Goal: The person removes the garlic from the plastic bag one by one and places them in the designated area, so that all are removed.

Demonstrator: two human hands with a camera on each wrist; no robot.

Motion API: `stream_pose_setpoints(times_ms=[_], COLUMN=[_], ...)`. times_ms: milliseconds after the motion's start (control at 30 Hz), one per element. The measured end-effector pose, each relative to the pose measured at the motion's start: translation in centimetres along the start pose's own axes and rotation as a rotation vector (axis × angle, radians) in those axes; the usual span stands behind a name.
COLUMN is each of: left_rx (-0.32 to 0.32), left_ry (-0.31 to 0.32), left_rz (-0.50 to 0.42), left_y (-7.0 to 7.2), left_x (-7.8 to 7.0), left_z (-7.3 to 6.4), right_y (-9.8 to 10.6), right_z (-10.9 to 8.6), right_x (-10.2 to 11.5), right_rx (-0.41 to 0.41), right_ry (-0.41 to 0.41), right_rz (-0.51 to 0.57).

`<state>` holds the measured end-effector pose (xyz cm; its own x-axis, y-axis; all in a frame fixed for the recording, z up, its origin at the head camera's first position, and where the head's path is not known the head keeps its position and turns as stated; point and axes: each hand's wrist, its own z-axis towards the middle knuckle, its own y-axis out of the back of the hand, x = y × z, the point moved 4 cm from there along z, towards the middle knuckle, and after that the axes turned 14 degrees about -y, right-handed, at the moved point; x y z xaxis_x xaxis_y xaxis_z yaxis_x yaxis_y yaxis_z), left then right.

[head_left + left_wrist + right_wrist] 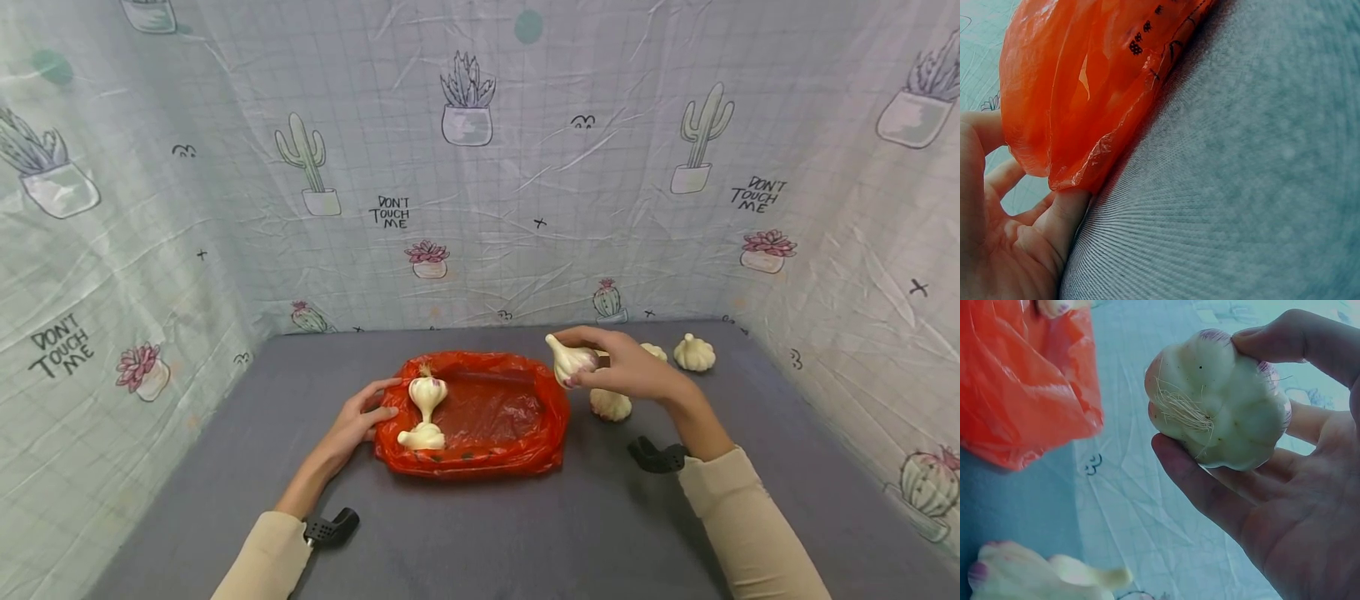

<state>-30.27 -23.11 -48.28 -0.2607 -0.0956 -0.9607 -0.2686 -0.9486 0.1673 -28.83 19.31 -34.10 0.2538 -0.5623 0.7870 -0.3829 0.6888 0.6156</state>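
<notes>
A garlic bulb [572,363] with its stem up and to the left is held above the table by my right hand [626,362], just off the right end of an open red plastic bag [555,417]. Dry roots on the bulb [1222,406] face the right wrist camera, with thumb and fingers round its sides. My left hand [356,421] grips the bag's left end, digits over the rim; the bag [1085,94] covers some of its fingertips in the left wrist view. Inside the bag, at its left, lie two more garlic bulbs, one [427,390] behind the other [423,437].
Loose garlic bulbs lie on the grey table [480,533] at the right: one [611,406] under my right hand, one [655,352] partly hidden behind it, and another [694,353] farther right. A patterned curtain [510,192] encloses the back and sides.
</notes>
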Motion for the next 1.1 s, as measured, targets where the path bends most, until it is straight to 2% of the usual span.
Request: stream_pose_setpoints(times_ms=[400,900,1100], left_rx=[0.005,0.006,0.006], left_ry=[0.0,0.001,0.003], left_rz=[0.003,0.009,0.009], left_y=[0.1,0.0,0.0], left_x=[0.0,0.0,0.0], left_z=[-0.1,0.2,0.1], right_y=[1.5,2.9,3.5], right_z=[-0.4,-1.0,-1.3], right_x=[-1.1,-2.6,-3.1], right_rx=[0.019,0.004,-0.043], right_ry=[0.003,-0.011,-0.027], right_rz=[0.085,0.113,0.074])
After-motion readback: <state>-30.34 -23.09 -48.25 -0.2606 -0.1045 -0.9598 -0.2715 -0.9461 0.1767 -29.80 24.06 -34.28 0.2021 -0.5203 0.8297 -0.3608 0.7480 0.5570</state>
